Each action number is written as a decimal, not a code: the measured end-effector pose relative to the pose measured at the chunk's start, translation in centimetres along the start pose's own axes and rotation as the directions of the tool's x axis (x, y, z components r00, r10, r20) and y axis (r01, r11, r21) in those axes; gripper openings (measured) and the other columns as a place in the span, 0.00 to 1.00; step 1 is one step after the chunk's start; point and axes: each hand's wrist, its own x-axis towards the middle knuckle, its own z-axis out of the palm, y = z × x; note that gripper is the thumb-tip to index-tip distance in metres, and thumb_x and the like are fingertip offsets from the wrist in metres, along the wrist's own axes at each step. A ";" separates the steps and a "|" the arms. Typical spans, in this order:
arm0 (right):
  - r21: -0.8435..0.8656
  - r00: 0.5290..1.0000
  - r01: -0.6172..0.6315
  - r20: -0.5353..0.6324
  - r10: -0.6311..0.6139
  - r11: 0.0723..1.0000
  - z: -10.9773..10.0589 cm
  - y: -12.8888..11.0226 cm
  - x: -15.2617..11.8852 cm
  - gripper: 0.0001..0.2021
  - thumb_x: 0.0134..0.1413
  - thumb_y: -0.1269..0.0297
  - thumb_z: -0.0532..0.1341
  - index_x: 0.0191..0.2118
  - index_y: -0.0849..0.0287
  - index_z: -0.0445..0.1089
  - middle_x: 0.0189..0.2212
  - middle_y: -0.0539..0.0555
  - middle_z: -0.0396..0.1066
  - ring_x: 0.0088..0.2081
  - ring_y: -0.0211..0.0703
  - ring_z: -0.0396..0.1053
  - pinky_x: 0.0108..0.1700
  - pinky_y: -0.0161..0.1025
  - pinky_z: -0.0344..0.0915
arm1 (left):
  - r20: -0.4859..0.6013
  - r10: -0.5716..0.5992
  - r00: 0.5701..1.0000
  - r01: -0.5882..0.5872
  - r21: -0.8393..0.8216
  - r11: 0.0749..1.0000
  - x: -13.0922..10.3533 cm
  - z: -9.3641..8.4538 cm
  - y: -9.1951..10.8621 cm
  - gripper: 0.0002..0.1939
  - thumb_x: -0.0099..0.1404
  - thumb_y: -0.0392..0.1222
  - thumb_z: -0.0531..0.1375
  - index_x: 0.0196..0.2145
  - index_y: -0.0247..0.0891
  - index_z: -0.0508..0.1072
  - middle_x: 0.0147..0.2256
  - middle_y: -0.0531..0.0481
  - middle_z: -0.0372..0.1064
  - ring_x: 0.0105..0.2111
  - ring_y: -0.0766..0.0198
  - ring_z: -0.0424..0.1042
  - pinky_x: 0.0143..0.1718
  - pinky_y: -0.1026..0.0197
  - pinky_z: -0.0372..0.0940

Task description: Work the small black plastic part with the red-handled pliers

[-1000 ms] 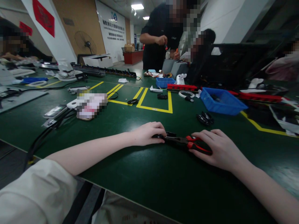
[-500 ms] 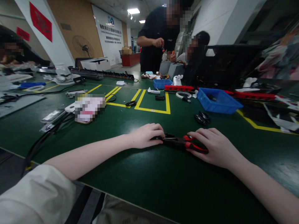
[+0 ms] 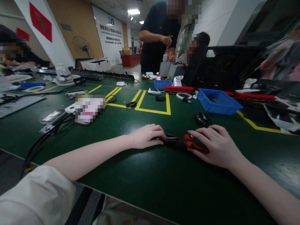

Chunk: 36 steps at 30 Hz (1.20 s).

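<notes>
My right hand (image 3: pixel 217 146) holds a pair of long-nose pliers (image 3: pixel 195 147) by their red and black handles, which are spread apart. The jaws point left, toward the fingertips of my left hand (image 3: pixel 148 136). Those fingers are closed on a small black part (image 3: pixel 159 137), mostly hidden by the hand, whose kind I cannot make out. The plier jaws meet or overlap this part; whether they grip it is unclear. Just beyond my right hand lies a bundle of black cable (image 3: pixel 202 118) on the green table (image 3: pixel 150 181).
A blue bin (image 3: pixel 219 104) with dark items stands behind the cable bundle. To the left lie a phone (image 3: pixel 87 112) and black cables (image 3: pixel 44 134). Yellow tape (image 3: pixel 153 111) marks the tabletop. Across the table stands a person in dark clothing (image 3: pixel 154 40), hands at grey blocks.
The fingers of my right hand have lifted and loosened slightly on the plier handles. My left hand stays in place. The person opposite has shifted a hand to the right.
</notes>
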 end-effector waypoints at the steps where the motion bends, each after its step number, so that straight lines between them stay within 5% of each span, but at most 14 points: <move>1: 0.003 1.000 -0.005 0.003 0.005 1.000 0.0 0.0 0.0 0.22 0.58 0.53 0.60 0.55 0.59 0.67 0.42 0.60 0.74 0.41 0.53 0.71 0.50 0.55 0.61 | 0.000 -0.006 1.000 0.006 -0.005 1.000 0.0 0.0 0.0 0.10 0.71 0.43 0.58 0.47 0.37 0.72 0.50 0.43 0.68 0.49 0.56 0.69 0.50 0.53 0.63; 18: 0.088 0.995 -0.069 0.076 0.062 0.994 0.7 0.2 0.0 0.26 0.59 0.52 0.59 0.61 0.55 0.63 0.47 0.61 0.72 0.48 0.55 0.70 0.56 0.58 0.60 | -0.017 -0.024 1.000 0.021 -0.127 0.992 0.1 0.0 -0.2 0.08 0.69 0.41 0.60 0.44 0.37 0.73 0.49 0.44 0.69 0.49 0.58 0.69 0.52 0.56 0.63; 36: 0.041 0.998 -0.065 -0.013 0.066 0.997 0.4 -0.8 0.2 0.26 0.57 0.54 0.62 0.59 0.59 0.66 0.47 0.62 0.71 0.48 0.56 0.68 0.54 0.55 0.63 | -0.023 -0.017 1.000 0.015 -0.073 0.997 0.1 0.1 -0.1 0.09 0.70 0.43 0.58 0.44 0.37 0.72 0.48 0.43 0.69 0.48 0.57 0.70 0.49 0.55 0.63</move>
